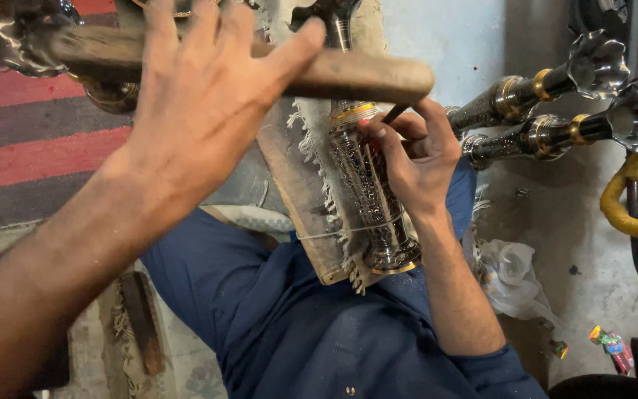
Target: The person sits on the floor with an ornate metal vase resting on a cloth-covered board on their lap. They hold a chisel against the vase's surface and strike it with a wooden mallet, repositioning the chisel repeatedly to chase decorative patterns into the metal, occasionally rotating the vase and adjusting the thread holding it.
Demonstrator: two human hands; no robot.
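My left hand (201, 96) grips a wooden stick (348, 74), its far end cut off. Right hand (415, 159) pinches a thin tool (395, 113), tip hidden, on patterned metal tube (371, 199) across my lap. Colourful wrapper (608, 343) on floor (437, 37).

Plastic bag (509, 270): crumpled, clear-whitish, seen on the grey floor, right of centre.
Wrappers (610, 346): small, multicoloured, noted at lower right.
Signs, screens: none.

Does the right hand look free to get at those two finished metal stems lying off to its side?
Probably not as it stands: the right hand is pinching a thin tool against the engraved metal piece. The two stems lie uncovered beside it, nothing between.
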